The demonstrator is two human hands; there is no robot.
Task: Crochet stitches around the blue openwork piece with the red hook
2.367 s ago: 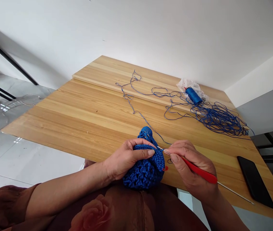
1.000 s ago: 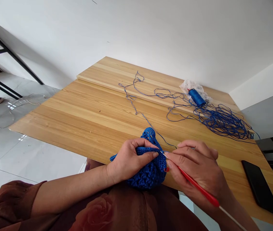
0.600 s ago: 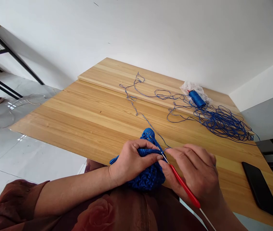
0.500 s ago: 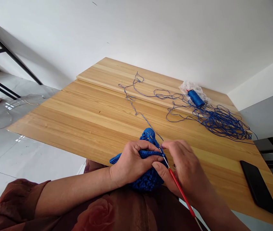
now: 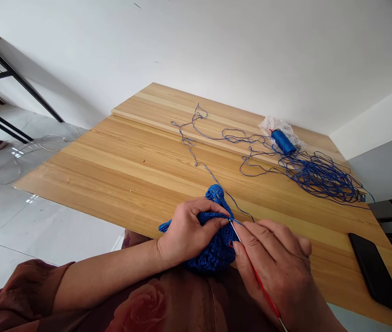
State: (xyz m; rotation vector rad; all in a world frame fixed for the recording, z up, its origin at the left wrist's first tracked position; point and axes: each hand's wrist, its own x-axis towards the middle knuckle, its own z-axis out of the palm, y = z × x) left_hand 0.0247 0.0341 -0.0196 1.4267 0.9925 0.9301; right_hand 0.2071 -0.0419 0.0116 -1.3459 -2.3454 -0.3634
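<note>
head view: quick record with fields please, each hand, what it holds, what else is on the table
left hand: grip shut on the blue crochet piece, at the table's near edge
right hand: grip shut on the red-handled hook, metal tip at the piece's top edge
yarn: blue, loose tangle at far right, one strand leading to the piece
spool: blue, lying on clear plastic wrap near the far edge
phone: dark, flat, near right corner
table: light wood
</note>
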